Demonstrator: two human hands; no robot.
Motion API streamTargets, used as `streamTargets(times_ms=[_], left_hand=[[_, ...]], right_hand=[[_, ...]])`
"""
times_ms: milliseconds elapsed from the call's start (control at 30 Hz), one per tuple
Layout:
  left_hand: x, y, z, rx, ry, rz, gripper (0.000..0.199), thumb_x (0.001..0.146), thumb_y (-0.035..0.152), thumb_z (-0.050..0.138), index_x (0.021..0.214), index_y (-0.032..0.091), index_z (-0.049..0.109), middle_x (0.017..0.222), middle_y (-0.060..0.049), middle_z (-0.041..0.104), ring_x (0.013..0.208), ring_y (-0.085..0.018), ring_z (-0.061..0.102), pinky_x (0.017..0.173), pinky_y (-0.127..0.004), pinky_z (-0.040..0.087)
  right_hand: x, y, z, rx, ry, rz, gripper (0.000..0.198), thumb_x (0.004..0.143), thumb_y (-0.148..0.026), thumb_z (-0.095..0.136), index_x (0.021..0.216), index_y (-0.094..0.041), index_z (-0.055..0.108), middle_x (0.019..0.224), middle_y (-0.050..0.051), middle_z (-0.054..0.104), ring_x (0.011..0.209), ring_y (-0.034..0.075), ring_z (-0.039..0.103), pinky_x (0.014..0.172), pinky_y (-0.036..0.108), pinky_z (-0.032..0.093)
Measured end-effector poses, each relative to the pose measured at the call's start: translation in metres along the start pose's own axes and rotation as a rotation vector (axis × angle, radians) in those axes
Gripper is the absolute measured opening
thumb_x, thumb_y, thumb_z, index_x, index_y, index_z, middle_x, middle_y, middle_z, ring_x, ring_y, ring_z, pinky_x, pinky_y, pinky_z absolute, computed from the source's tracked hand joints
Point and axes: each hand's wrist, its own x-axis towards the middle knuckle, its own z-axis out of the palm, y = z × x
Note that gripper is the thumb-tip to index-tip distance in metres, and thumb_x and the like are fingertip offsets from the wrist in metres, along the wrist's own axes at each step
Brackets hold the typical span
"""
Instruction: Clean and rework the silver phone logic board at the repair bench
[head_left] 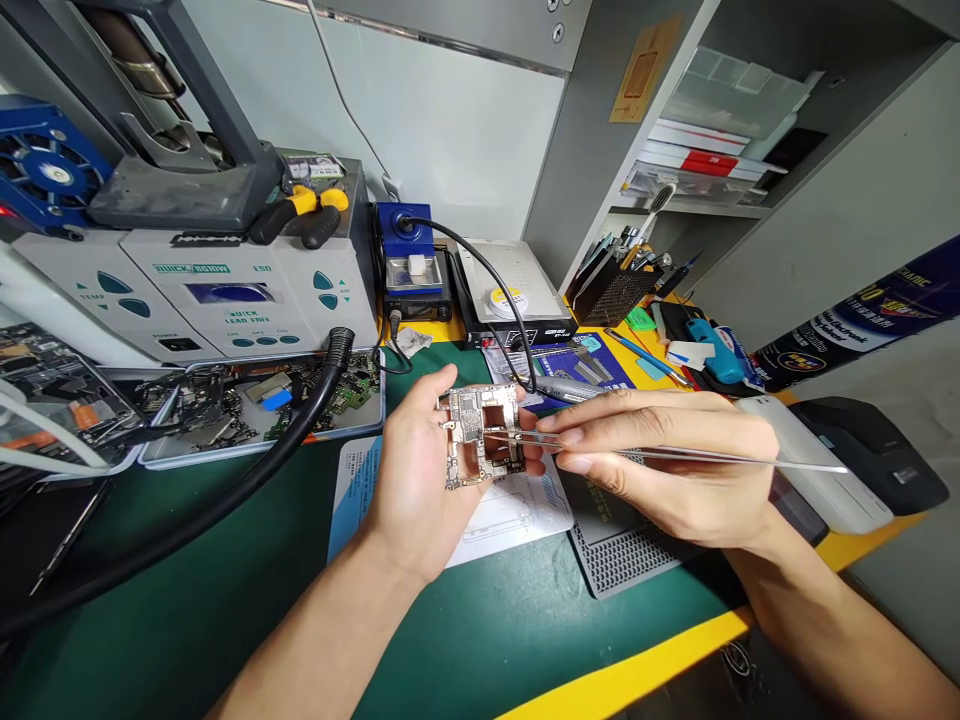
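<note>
A small circuit board with square cut-outs rests in my left hand, its edges held between the thumb and the fingers behind it. My right hand pinches a pair of metal tweezers lying nearly level. The tweezers' tips reach over the right part of the board; whether they touch it or grip a tiny part, I cannot tell. Below the board lies a white printed sheet on the green mat. Beneath my right hand is a dark grey perforated pad.
A hot-air station stands at back left, its black hose crossing the mat. A tray holds scrap boards. Behind my hands are a soldering stand and a flat box. A spray can is at right.
</note>
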Motion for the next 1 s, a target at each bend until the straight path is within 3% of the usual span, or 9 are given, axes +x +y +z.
streamTargets(times_ms=[533,800,1000], left_hand=[[-0.0033,0.0004,-0.0007,0.028,0.025,0.004,0.042,0.092,0.037,0.044,0.081,0.009,0.073,0.071,-0.012,0.073,0.065,-0.026,0.071,0.057,-0.037,0.059],[-0.0014,-0.0008,-0.0032,0.049,-0.030,0.003,0.043,0.093,0.037,0.042,0.082,0.008,0.073,0.074,-0.013,0.073,0.068,-0.026,0.071,0.057,-0.037,0.059],[-0.0011,-0.0005,-0.0041,0.057,-0.054,0.006,0.044,0.093,0.037,0.042,0.085,0.007,0.072,0.081,-0.016,0.073,0.072,-0.029,0.071,0.061,-0.041,0.060]], right_hand=[[-0.0023,0.0007,0.0039,0.092,0.041,0.200,0.024,0.075,-0.011,0.079,0.094,-0.026,0.079,0.090,0.000,0.079,0.083,0.023,0.075,0.077,0.034,0.063],[-0.0013,0.0011,0.0074,0.358,0.090,0.434,0.022,0.080,-0.012,0.075,0.094,-0.028,0.078,0.077,-0.001,0.077,0.062,0.014,0.071,0.056,0.025,0.060],[0.0010,0.0064,0.0080,0.521,0.131,0.595,0.011,0.081,-0.018,0.076,0.090,-0.024,0.077,0.070,-0.002,0.074,0.059,0.015,0.069,0.052,0.026,0.057]])
